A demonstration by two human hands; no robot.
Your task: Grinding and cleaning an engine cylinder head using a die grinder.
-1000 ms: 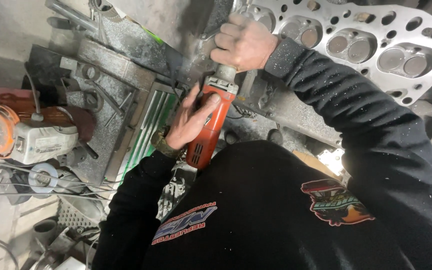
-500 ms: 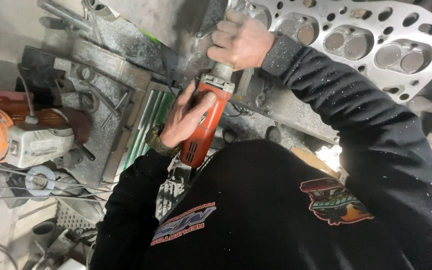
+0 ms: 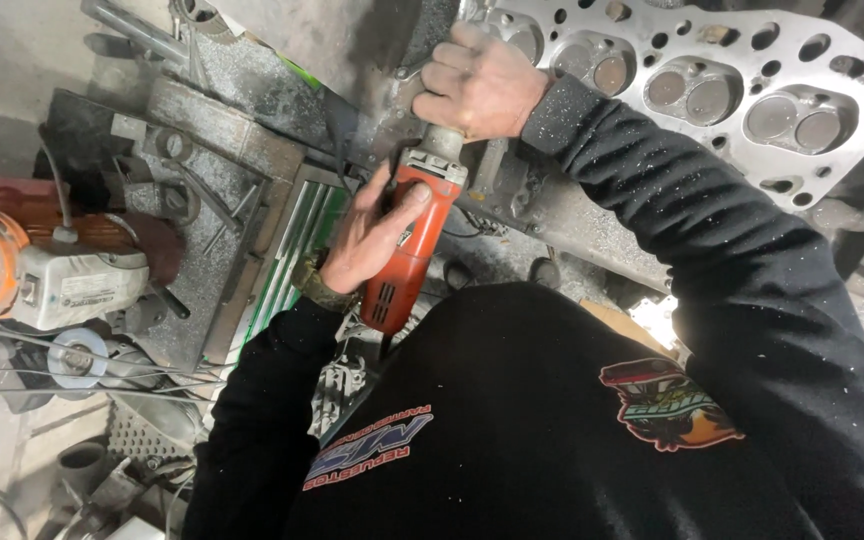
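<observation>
Clearly you were mid-grind: your left hand [image 3: 367,245] had its fingers wrapped round the orange angle grinder [image 3: 407,255], your right hand [image 3: 477,85] clenched its front handle, pressing it against the metal block beside the cylinder head [image 3: 732,90]; how much remained, I couldn't tell.

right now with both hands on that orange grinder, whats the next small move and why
Probably keep both grips and ease the orange grinder head a little further along the grey metal casting. The left hand wraps the body, the right hand clamps the front end against the work, and metal dust already speckles both sleeves. The contact spot itself is hidden under the right hand.
</observation>
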